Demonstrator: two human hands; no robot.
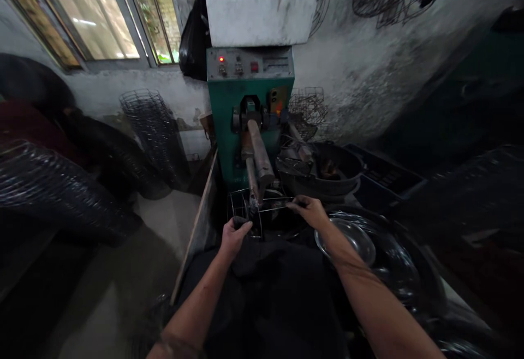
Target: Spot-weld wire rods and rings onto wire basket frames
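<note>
A small wire frame [232,206] sits at the tips of the two long arms of a green machine [221,130]. My left hand [236,233] is closed, thumb against fingers, on the near side of this frame. To its right, my right hand [309,210] pinches the end of a thin metal wire [274,204] that runs left to the machine's arm tips [254,198]. Whether the wire touches the frame I cannot tell. Dark coverings show on some fingertips. A red lamp [221,59] glows on the machine's panel.
Right of the machine stands a dark basin [339,176]. A shiny bowl [347,241] lies under my right forearm. Stacked wire baskets [151,124] and a wire bundle [53,184] are on the left. A board edge [194,228] runs beside my left arm.
</note>
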